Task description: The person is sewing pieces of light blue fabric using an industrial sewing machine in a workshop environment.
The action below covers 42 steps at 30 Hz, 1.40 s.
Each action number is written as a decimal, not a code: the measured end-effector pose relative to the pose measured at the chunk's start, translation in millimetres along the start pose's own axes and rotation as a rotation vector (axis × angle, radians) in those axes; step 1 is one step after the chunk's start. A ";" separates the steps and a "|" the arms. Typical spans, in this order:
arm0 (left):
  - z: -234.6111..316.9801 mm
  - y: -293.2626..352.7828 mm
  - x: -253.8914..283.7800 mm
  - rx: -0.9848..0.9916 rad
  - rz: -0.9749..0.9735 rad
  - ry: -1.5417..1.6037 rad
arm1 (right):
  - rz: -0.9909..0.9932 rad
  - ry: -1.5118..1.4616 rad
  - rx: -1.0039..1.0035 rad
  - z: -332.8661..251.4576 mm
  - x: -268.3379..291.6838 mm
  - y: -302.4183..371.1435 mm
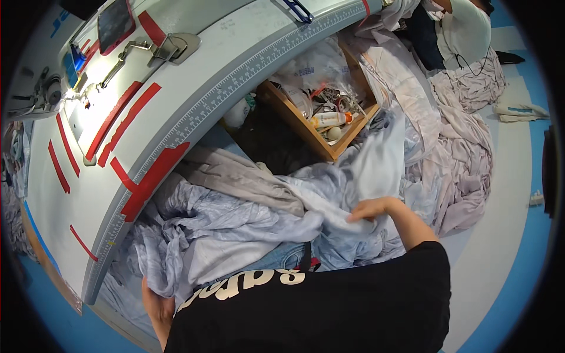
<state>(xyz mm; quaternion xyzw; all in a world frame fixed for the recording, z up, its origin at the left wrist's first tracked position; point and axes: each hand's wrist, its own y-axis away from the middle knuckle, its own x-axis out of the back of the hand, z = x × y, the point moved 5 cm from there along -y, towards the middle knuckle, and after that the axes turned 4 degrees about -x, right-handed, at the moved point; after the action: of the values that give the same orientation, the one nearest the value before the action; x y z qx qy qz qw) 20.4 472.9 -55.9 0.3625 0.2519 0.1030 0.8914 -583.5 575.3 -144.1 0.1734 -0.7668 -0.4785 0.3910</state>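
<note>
A long heap of pale blue-grey fabric (235, 215) lies across my lap, its folds running from lower left to right. My right hand (374, 210) is closed on a gathered edge of this fabric, and a lighter part beyond the hand is blurred by motion. At the lower left, my left hand (158, 303) grips a bunched end of the same fabric; folds cover most of its fingers. A greyer length of cloth (244, 179) rests on top of the heap, close to the table edge.
A sewing machine (118, 65) stands on the white table (203, 56), whose curved edge carries a ruler strip (194, 97) and red tape. Under it, an open wooden drawer (300, 120) holds a bottle and small tools. More fabric (465, 153) piles at right, near another person (465, 32).
</note>
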 end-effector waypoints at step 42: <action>31.8 45.4 -53.7 -0.459 -0.103 -0.169 | 0.376 0.269 1.636 -468.2 -60.0 117.8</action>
<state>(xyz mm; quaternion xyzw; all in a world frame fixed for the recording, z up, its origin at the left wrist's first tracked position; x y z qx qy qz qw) -8.7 466.8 15.3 0.1447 0.1647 0.0816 0.9723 -174.2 390.4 42.8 0.3266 -0.8343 0.3244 0.3034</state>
